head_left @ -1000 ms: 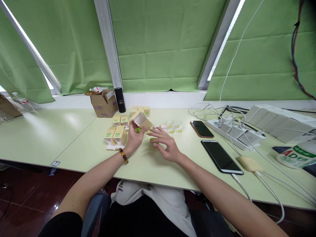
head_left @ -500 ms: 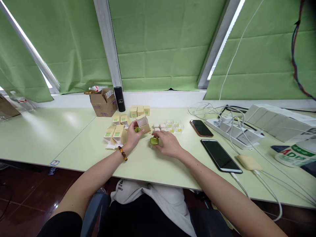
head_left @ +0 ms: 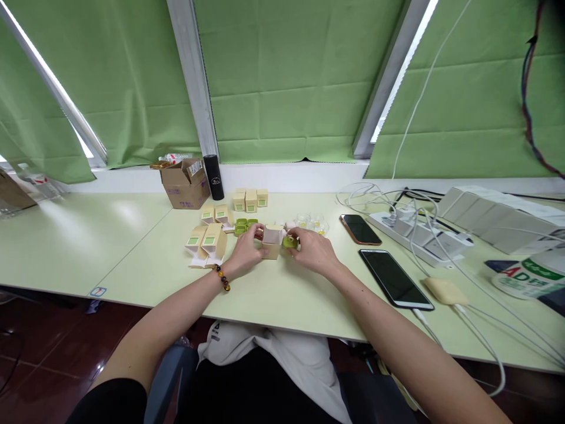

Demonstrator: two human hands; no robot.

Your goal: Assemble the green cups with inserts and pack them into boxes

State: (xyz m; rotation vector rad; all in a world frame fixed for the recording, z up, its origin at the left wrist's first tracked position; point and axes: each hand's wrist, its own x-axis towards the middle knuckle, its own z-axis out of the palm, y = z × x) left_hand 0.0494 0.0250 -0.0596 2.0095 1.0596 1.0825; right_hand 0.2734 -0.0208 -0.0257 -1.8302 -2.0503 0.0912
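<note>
1. My left hand, beaded bracelet at the wrist, has its grip closed on the side of a small open tan box standing upright on the tabletop, midway between near and far edges.
2. My right hand pinches a small green case in a closed grip, just beside the box's right side.
3. Further back lie more green cases, with folded tan boxes to the left.
4. Toward the far edge stand a cardboard carton and a black cylinder.
</note>
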